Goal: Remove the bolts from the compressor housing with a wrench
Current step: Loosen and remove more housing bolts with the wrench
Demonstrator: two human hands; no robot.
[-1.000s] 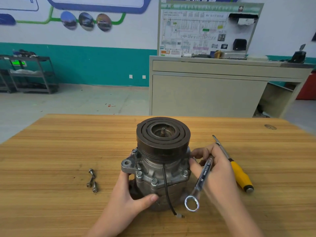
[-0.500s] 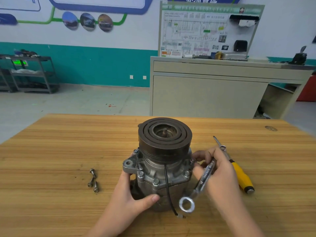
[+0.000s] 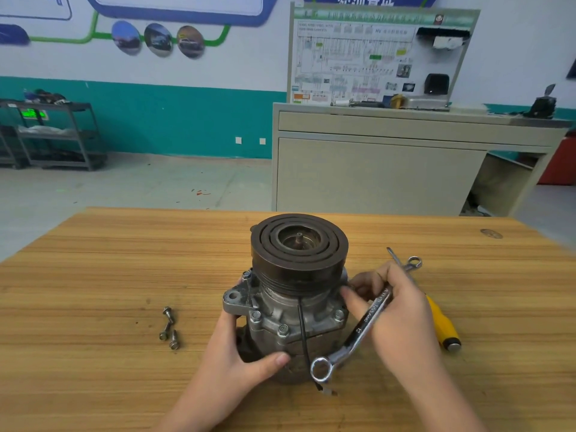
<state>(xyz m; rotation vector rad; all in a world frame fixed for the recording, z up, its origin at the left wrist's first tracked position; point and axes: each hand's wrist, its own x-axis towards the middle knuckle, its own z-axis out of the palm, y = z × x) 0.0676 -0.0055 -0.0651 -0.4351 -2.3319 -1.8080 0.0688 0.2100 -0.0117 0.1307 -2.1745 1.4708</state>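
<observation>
The compressor housing [image 3: 296, 310] stands upright near the middle of the wooden counter [image 3: 93, 260], pulley face up. The left hand [image 3: 232, 353] clasps its lower body from 7 o'clock, thumb pressed across the front. The right hand [image 3: 396, 319] holds the wrench [image 3: 363, 327] by its shank at 3 o'clock of the housing, while its fingertips [image 3: 349, 293] reach in under the pulley at the flange; whether they pinch a bolt there I cannot tell. The wrench's ring end hangs free at 5 o'clock, on no bolt head. 3 removed bolts [image 3: 168, 327] lie together at 9 o'clock, well apart from the housing, and at least 4 bolt heads [image 3: 283, 328] remain seated around the flange. So the job looks partway done, between bolts. The next move likely calls for seating the ring squarely over a remaining head, clear of the black wire [image 3: 303, 332], with the housing braced against the turn. A yellow-handled screwdriver [image 3: 441, 322] lies at 3 o'clock behind the right hand.
</observation>
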